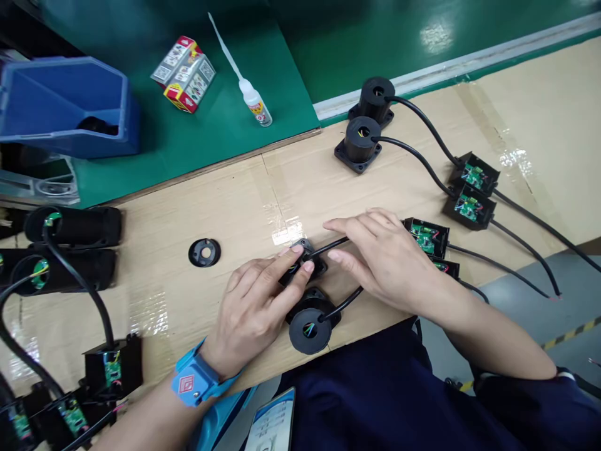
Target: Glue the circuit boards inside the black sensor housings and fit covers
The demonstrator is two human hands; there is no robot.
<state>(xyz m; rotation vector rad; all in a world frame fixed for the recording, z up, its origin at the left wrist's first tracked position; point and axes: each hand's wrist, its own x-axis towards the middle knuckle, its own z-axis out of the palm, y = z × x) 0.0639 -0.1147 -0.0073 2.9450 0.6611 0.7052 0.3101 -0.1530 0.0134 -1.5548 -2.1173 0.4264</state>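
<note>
My left hand [258, 304], with a blue strap at its wrist, has thumb and fingers closed on a black square-based housing [319, 266] lying on the cardboard. A black cable [331, 246] runs from that housing towards the right. Over this cable is my right hand [380, 260], its thumb and index finger stretched apart on either side. Just below my left fingers stands a second black housing with a round cap [310, 331], coloured wires showing in its hole. Partly behind my right hand is an open black box with a green circuit board [425, 238].
Two capped housings [361, 141] are cabled to open circuit boxes [472, 207] at upper right. A loose black ring [205, 252] lies left of centre. Black cylinders [75, 269] with cables occupy the left. A blue bin [66, 106], a carton [184, 74] and a white bottle [255, 102] stand behind.
</note>
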